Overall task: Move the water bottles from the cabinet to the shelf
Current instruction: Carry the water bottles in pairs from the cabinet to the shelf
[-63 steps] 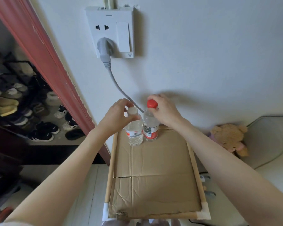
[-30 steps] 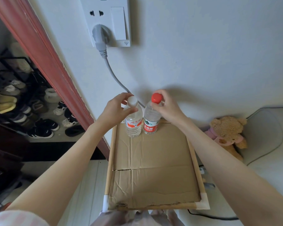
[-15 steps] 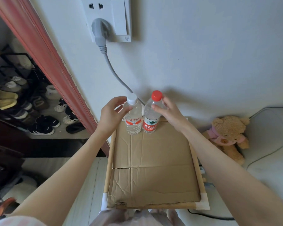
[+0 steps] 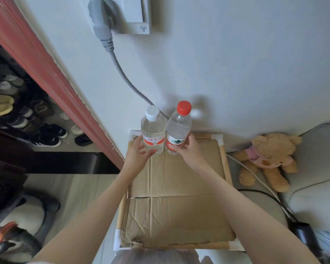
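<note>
A: Opening on the big picture: a flat brown cardboard sheet [image 4: 176, 202] is lying across a light wooden-framed shelf top [image 4: 225, 164], pushed up against the white wall [image 4: 236, 63].

B: And out to the right, a tan teddy bear in a pink top [image 4: 268, 159] is sitting on pale cushions, well apart from the action.

A: Up at the top, a grey plug and cable [image 4: 111, 44] is hanging from the white wall socket [image 4: 139, 16], the cable dropping down behind the bottles.

B: Now the bottles. A clear plastic water bottle with a white cap [image 4: 152, 130] is standing upright at the far edge of the cardboard, touching a clear plastic water bottle with a red cap [image 4: 178, 128] on its right.

A: The left hand [image 4: 139, 155] is sitting at the base of the white-capped one, fingers loose and spread, fingertips just brushing the label.

B: No clamp there. The right hand [image 4: 189, 151] is curling round the lower label of the red-capped bottle, thumb in front, fingers wrapping the right side.
</note>
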Demonstrator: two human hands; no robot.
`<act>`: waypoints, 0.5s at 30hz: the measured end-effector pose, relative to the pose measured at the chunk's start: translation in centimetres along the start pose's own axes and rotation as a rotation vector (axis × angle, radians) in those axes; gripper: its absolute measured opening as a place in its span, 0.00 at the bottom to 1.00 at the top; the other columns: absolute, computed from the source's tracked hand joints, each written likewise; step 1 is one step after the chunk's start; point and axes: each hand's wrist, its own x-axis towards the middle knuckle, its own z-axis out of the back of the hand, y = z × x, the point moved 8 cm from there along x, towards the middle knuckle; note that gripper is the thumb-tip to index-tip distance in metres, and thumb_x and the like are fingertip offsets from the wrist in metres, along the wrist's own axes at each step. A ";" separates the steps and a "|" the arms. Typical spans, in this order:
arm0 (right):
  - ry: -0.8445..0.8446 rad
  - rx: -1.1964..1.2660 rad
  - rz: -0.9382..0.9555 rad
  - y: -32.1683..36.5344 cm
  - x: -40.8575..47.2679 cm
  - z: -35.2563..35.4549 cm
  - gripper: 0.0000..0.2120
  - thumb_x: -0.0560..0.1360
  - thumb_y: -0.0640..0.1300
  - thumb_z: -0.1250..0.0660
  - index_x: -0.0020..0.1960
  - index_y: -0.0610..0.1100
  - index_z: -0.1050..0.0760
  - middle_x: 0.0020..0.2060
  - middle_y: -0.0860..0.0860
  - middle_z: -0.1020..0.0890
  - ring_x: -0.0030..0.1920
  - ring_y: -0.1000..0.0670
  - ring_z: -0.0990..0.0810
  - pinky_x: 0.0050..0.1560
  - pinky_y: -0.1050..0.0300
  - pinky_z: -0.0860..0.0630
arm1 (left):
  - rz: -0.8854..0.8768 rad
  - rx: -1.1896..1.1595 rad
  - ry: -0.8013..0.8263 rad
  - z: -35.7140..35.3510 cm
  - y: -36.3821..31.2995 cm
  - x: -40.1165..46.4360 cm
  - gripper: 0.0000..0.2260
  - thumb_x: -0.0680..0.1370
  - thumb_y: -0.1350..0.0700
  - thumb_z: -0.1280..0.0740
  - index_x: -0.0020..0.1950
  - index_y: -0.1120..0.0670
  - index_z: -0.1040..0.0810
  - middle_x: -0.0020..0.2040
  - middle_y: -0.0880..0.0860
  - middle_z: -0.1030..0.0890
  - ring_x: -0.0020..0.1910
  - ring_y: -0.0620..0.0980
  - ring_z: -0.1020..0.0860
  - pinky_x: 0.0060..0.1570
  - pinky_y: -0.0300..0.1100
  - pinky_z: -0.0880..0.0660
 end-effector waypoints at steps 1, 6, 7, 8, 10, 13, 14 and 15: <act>-0.005 0.001 -0.001 -0.2 0.1 0.1 0.25 0.68 0.36 0.28 0.60 0.49 0.34 0.51 0.58 0.22 0.51 0.61 0.23 0.49 0.68 0.26 | -0.001 0.004 -0.018 0.0 0.0 0.1 0.26 0.72 0.54 0.31 0.68 0.49 0.36 0.62 0.52 0.25 0.54 0.43 0.26 0.41 0.24 0.32; -0.002 -0.071 0.016 -0.4 0.1 1.0 0.27 0.68 0.37 0.28 0.63 0.46 0.34 0.51 0.58 0.23 0.51 0.61 0.24 0.50 0.69 0.28 | -0.031 -0.026 -0.061 -0.4 -0.1 0.2 0.22 0.72 0.56 0.32 0.65 0.48 0.31 0.57 0.49 0.23 0.47 0.36 0.26 0.50 0.29 0.30; -0.005 -0.083 0.013 -0.5 0.2 1.2 0.26 0.68 0.38 0.28 0.63 0.46 0.33 0.52 0.56 0.23 0.52 0.58 0.23 0.52 0.65 0.28 | -0.034 -0.015 -0.062 -0.6 -0.3 0.3 0.21 0.72 0.55 0.32 0.64 0.48 0.30 0.55 0.46 0.24 0.47 0.34 0.26 0.54 0.36 0.29; -0.007 -0.089 0.009 -0.6 0.3 1.4 0.26 0.68 0.38 0.28 0.62 0.46 0.33 0.53 0.54 0.23 0.53 0.56 0.23 0.54 0.62 0.28 | -0.038 -0.014 -0.058 -0.8 -0.4 0.4 0.21 0.72 0.55 0.32 0.64 0.48 0.30 0.53 0.43 0.25 0.47 0.31 0.27 0.56 0.38 0.30; -0.014 -0.091 -0.002 -0.8 0.5 1.9 0.25 0.68 0.38 0.28 0.62 0.46 0.33 0.54 0.52 0.23 0.55 0.53 0.23 0.57 0.57 0.28 | -0.059 -0.032 -0.039 -1.4 -1.1 0.5 0.20 0.73 0.58 0.33 0.64 0.51 0.30 0.55 0.46 0.24 0.46 0.30 0.28 0.52 0.28 0.30; -0.019 -0.087 -0.003 -0.9 0.6 2.6 0.25 0.69 0.37 0.29 0.62 0.44 0.34 0.54 0.52 0.23 0.54 0.52 0.23 0.57 0.57 0.28 | -0.067 0.018 -0.034 -1.9 -1.7 0.8 0.21 0.74 0.59 0.34 0.66 0.51 0.32 0.60 0.53 0.24 0.50 0.39 0.25 0.38 0.17 0.35; -0.015 -0.088 -0.002 -0.9 0.6 2.8 0.25 0.69 0.37 0.29 0.62 0.44 0.34 0.54 0.52 0.23 0.54 0.53 0.24 0.56 0.58 0.28 | -0.065 0.022 -0.033 -2.1 -1.7 0.8 0.21 0.75 0.58 0.34 0.66 0.51 0.32 0.62 0.54 0.25 0.52 0.42 0.25 0.37 0.16 0.36; -0.012 -0.093 -0.004 -0.9 0.6 2.9 0.25 0.69 0.37 0.29 0.63 0.44 0.34 0.54 0.52 0.23 0.54 0.53 0.24 0.55 0.59 0.29 | -0.062 0.019 -0.029 -2.3 -1.6 0.9 0.21 0.75 0.57 0.34 0.67 0.50 0.33 0.63 0.54 0.25 0.54 0.44 0.25 0.38 0.17 0.35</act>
